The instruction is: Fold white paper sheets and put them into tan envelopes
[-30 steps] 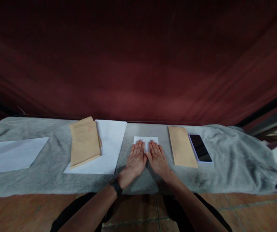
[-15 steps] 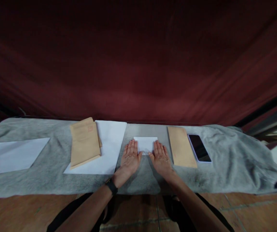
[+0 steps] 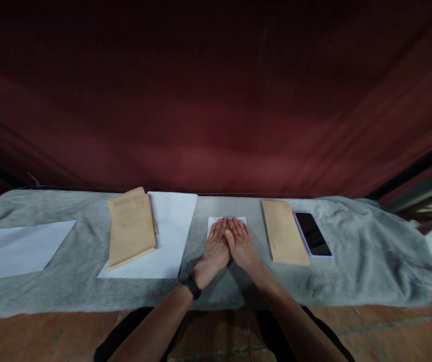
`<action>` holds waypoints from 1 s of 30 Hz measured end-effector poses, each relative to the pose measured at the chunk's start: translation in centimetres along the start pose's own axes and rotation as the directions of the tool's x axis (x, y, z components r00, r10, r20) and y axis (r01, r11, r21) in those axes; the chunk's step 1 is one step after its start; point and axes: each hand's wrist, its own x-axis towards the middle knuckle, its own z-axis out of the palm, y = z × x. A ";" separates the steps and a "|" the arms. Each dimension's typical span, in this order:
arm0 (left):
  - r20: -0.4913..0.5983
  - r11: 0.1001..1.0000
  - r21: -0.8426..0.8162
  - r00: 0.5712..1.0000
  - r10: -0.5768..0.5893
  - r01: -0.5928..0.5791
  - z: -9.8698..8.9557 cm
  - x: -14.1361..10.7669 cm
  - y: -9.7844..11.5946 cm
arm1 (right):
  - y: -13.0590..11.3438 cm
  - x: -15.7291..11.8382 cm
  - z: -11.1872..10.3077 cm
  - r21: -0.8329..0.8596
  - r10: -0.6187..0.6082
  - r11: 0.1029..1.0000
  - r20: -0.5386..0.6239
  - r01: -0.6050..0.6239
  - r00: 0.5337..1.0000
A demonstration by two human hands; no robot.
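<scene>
A small folded white paper [image 3: 212, 221] lies on the grey cloth in front of me, mostly covered by my hands. My left hand [image 3: 217, 246] rests flat on it, fingers stretched out away from me, with a dark watch on the wrist. Beside it, my right hand [image 3: 241, 245] also lies flat on the paper, its thumb crossing over the left hand. Neither hand grips anything. To the right of my hands is a brown envelope [image 3: 286, 232].
A phone [image 3: 313, 234] lies right of the envelope. On the left, several brown envelopes [image 3: 131, 229] sit on white sheets [image 3: 173, 226], and another white sheet [image 3: 23, 246] lies farther left. A dark red surface [image 3: 216, 125] rises behind the cloth-covered bench [image 3: 88, 296].
Both hands have slid inward over the folded paper from its two sides. They now meet in the middle, with the right thumb over the left hand.
</scene>
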 end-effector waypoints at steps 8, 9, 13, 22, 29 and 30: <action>-0.056 0.996 0.022 0.995 -0.088 0.089 0.1 -0.1 -1.8 | 0.7 0.0 1.1 -0.116 0.009 0.993 -0.040 -0.014 0.999; -0.054 0.994 0.024 0.993 -0.104 0.106 -0.1 -0.2 -2.0 | 1.0 -0.1 1.0 -0.131 0.012 0.991 -0.055 -0.019 0.998; -0.019 0.986 0.038 0.987 -0.162 0.162 -0.6 -0.5 -2.8 | 1.9 -0.5 1.2 -0.172 0.018 0.985 -0.104 -0.036 0.994; -0.037 0.975 0.056 0.976 -0.215 0.217 -0.8 -1.1 -3.9 | 2.8 -0.8 1.6 -0.196 0.028 0.979 -0.145 -0.056 0.989; -0.091 0.974 0.022 0.971 -0.222 0.225 -0.9 -1.3 -4.2 | 3.6 -1.3 1.1 -0.204 0.021 0.978 -0.148 -0.051 0.989; -0.110 0.973 0.013 0.967 -0.228 0.231 -1.1 -1.4 -4.0 | 3.6 -1.3 1.1 -0.206 0.022 0.977 -0.146 -0.052 0.989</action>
